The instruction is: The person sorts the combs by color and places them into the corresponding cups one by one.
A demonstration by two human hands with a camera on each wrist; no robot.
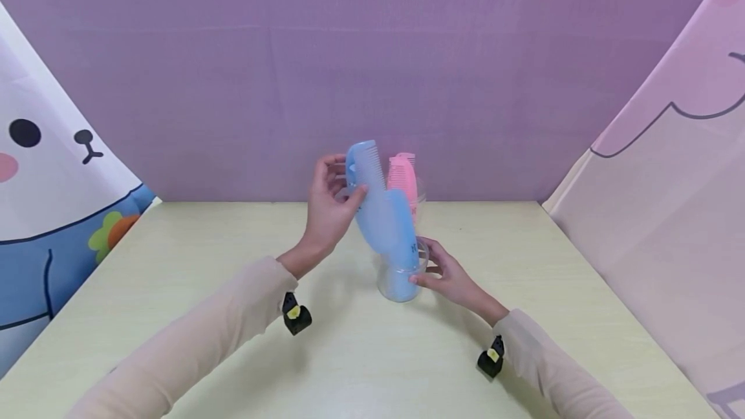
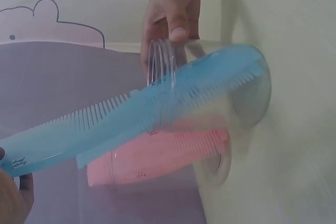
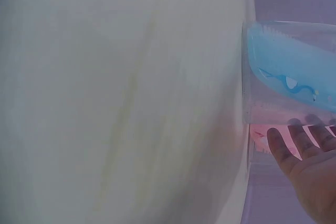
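My left hand [image 1: 332,205] pinches a translucent blue comb [image 1: 369,173] by its upper part, thumb in front and fingers behind. The comb tilts, its lower end by the mouth of a clear cup [image 1: 385,286]. A second blue comb [image 1: 401,215] stands in that cup and leans left; the two combs overlap, so where the held one ends is hard to tell. With thumb and fingers, my right hand [image 1: 451,277] grips the cup's right side near its rim. The left wrist view shows the cup [image 2: 257,103] upright on the table.
Just behind, pink combs [image 1: 403,176] stand in another clear cup [image 1: 421,193], partly hidden. The pale table [image 1: 233,341] meets a purple cloth backdrop [image 1: 262,83]. Printed cartoon cloths [image 1: 46,167] hang along both sides.
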